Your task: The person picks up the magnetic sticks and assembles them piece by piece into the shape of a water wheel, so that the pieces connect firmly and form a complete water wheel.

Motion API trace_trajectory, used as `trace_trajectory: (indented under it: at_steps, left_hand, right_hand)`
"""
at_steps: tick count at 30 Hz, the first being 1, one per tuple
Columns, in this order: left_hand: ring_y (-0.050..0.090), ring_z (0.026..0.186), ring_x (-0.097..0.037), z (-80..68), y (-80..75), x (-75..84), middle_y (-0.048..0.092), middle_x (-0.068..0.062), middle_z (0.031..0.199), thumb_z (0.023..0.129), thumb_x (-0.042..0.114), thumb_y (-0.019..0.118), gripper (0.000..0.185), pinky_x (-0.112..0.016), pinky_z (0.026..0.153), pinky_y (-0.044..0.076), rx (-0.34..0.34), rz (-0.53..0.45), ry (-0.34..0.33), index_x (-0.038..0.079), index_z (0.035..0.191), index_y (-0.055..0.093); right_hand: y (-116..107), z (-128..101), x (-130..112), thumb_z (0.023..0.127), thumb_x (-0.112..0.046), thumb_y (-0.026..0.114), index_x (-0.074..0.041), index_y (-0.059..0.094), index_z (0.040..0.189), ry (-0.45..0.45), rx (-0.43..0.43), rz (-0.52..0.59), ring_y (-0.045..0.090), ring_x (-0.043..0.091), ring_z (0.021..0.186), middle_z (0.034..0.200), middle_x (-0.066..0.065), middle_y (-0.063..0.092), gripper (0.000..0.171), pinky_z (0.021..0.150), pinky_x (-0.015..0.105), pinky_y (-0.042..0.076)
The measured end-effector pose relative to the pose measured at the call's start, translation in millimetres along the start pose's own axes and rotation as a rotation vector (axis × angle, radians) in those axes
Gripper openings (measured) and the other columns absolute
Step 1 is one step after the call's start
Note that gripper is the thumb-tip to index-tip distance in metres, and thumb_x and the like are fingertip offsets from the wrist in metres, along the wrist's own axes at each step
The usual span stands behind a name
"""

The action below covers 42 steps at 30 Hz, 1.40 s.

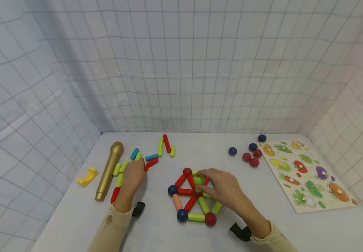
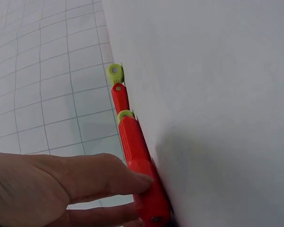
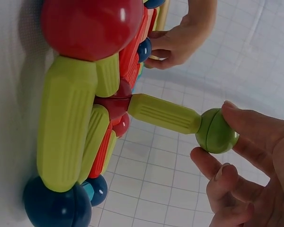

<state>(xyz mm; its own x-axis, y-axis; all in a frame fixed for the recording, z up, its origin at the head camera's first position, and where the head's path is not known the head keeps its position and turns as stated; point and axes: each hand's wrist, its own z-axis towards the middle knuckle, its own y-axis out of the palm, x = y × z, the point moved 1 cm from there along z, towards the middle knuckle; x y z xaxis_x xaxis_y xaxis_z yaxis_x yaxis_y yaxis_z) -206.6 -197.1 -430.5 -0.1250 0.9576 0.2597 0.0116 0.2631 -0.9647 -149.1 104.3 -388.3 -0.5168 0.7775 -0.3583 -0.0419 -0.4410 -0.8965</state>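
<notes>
Seen from the head camera, the right hand [image 1: 223, 187] rests on a wheel of sticks and balls [image 1: 194, 197] lying at the centre of the white table [image 1: 156, 231], with its fingertips on a green ball [image 1: 199, 180] at the hub. At nine o'clock from the wheel, the left hand [image 1: 134, 175] lies among loose sticks [image 1: 151, 157], beside a gold microphone [image 1: 109, 169]. Loose balls [image 1: 252, 154] and a puzzle board [image 1: 307, 173] sit at two o'clock.

Over at the left wrist camera, the fingers [image 2: 104, 177] lie nearly straight against a red stick [image 2: 139, 165] on the table, touching it without closing round it.

Lastly, the right wrist camera shows thumb and fingertips [image 3: 248, 127] pinching the green ball, which caps a green stick [image 3: 163, 113] standing up from the wheel's hub.
</notes>
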Motion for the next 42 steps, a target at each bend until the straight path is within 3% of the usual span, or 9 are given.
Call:
trace_trajectory:
  at_steps: [7, 9, 12, 17, 21, 27, 37, 40, 42]
  left_hand:
    - [0.06, 0.071, -0.029, -3.5, -4.2, 3.0, 0.068, -0.021, 0.091, 0.091, 0.008, 0.06, 0.026, -0.04, 0.06, 0.054, -0.06, 0.049, 0.002, 0.0, 0.115, 0.067]
    - [0.059, 0.071, -0.028, -5.4, -9.6, 5.8, 0.068, -0.02, 0.092, 0.091, 0.01, 0.062, 0.03, -0.038, 0.059, 0.053, -0.064, 0.015, 0.015, 0.001, 0.119, 0.066]
    - [0.06, 0.075, -0.024, -11.8, -19.5, 16.0, 0.07, -0.016, 0.098, 0.09, 0.015, 0.066, 0.034, -0.033, 0.061, 0.051, -0.038, -0.16, 0.079, 0.006, 0.123, 0.063]
    - [0.062, 0.081, -0.019, -32.1, -31.3, 46.5, 0.072, -0.01, 0.099, 0.087, 0.026, 0.073, 0.033, -0.03, 0.068, 0.051, -0.076, -0.621, 0.307, 0.015, 0.115, 0.059]
    - [0.06, 0.08, -0.018, -46.0, -32.2, 66.1, 0.07, -0.006, 0.09, 0.085, 0.027, 0.076, 0.031, -0.029, 0.069, 0.051, -0.109, -0.798, 0.421, 0.015, 0.107, 0.059]
    - [0.059, 0.077, -0.017, -51.7, -25.8, 76.1, 0.07, -0.002, 0.094, 0.084, 0.024, 0.077, 0.028, -0.024, 0.065, 0.05, -0.074, -0.808, 0.452, 0.016, 0.105, 0.06]
    - [0.059, 0.075, -0.013, -54.1, -19.0, 82.2, 0.072, -0.004, 0.103, 0.084, 0.025, 0.076, 0.032, -0.023, 0.062, 0.048, -0.127, -0.751, 0.522, 0.018, 0.111, 0.059]
    - [0.06, 0.08, -0.014, -48.7, -24.5, 75.3, 0.071, -0.004, 0.106, 0.084, 0.025, 0.077, 0.042, -0.025, 0.065, 0.05, -0.19, -0.686, 0.477, 0.02, 0.12, 0.056]
    - [0.059, 0.08, -0.015, -41.4, -29.9, 62.6, 0.07, -0.005, 0.103, 0.084, 0.024, 0.077, 0.043, -0.026, 0.065, 0.049, -0.196, -0.562, 0.411, 0.018, 0.122, 0.057]
  right_hand:
    - [3.1, -1.8, 0.6, 0.081, -0.039, 0.078, -0.028, 0.067, 0.116, 0.014, 0.002, 0.006, 0.07, 0.015, 0.092, 0.112, -0.005, 0.073, 0.038, 0.074, 0.031, 0.056]
    - [3.6, -1.6, 0.2, 0.081, -0.039, 0.078, -0.029, 0.067, 0.116, 0.016, 0.0, 0.01, 0.07, 0.015, 0.093, 0.112, -0.005, 0.073, 0.038, 0.075, 0.032, 0.056]
    - [3.9, -1.1, -0.8, 0.081, -0.038, 0.078, -0.028, 0.067, 0.116, 0.013, -0.004, 0.026, 0.07, 0.016, 0.094, 0.112, -0.005, 0.073, 0.038, 0.075, 0.032, 0.056]
    - [4.0, 0.0, -1.7, 0.081, -0.037, 0.078, -0.027, 0.067, 0.117, 0.011, -0.015, 0.039, 0.07, 0.018, 0.093, 0.111, -0.005, 0.073, 0.039, 0.074, 0.031, 0.055]
    - [2.3, 1.4, -2.0, 0.081, -0.038, 0.078, -0.025, 0.065, 0.118, 0.011, -0.015, 0.022, 0.07, 0.016, 0.089, 0.11, -0.004, 0.073, 0.042, 0.072, 0.029, 0.055]
    - [1.1, 2.3, -1.8, 0.079, -0.039, 0.079, -0.023, 0.066, 0.113, 0.014, -0.01, 0.01, 0.065, 0.011, 0.077, 0.1, -0.006, 0.074, 0.04, 0.065, 0.02, 0.048]
    - [1.2, 1.4, -0.8, 0.079, -0.04, 0.079, -0.022, 0.066, 0.113, 0.027, -0.016, 0.0, 0.063, 0.009, 0.076, 0.098, -0.007, 0.074, 0.04, 0.065, 0.02, 0.048]
    - [-0.1, 1.1, 0.1, 0.079, -0.04, 0.078, -0.023, 0.066, 0.113, 0.029, -0.016, -0.005, 0.064, 0.01, 0.077, 0.1, -0.006, 0.074, 0.04, 0.067, 0.021, 0.049]
    - [-0.8, 0.8, 0.4, 0.079, -0.04, 0.079, -0.023, 0.066, 0.114, 0.03, -0.014, -0.002, 0.066, 0.011, 0.079, 0.102, -0.006, 0.074, 0.04, 0.068, 0.022, 0.05]
